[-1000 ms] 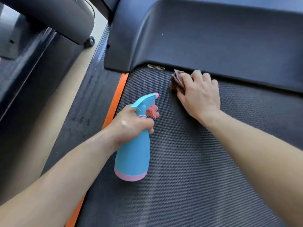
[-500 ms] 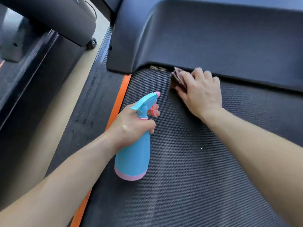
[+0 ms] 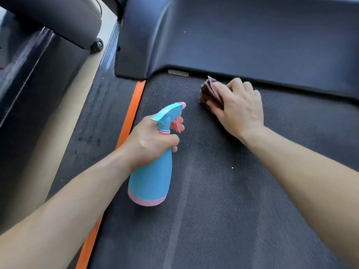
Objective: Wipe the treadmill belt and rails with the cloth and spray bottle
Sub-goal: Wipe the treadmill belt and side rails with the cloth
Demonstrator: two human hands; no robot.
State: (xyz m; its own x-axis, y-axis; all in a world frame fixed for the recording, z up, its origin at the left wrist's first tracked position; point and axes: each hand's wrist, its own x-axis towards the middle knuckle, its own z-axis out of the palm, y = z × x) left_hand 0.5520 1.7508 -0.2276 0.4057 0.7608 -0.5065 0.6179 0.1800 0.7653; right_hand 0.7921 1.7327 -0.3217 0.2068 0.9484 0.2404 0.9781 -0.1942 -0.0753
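Note:
My left hand (image 3: 150,141) grips the neck of a blue spray bottle (image 3: 152,177) with a pink base and pink trigger, a finger lying on the trigger, nozzle aimed up the belt. The bottle hangs just above the dark textured treadmill belt (image 3: 223,210), near its left edge. My right hand (image 3: 236,107) holds a folded brownish-pink cloth (image 3: 210,92) and presses it onto the belt at its front end, just below the motor cover (image 3: 233,41). The thumb and fingers hide most of the cloth.
An orange strip (image 3: 129,121) borders the belt on the left, with the dark left side rail (image 3: 93,133) beyond it. Tan floor (image 3: 58,123) and another dark machine with a small wheel (image 3: 98,44) lie farther left.
My right hand has drawn the cloth slightly back from the motor cover edge. The left hand and bottle have barely moved.

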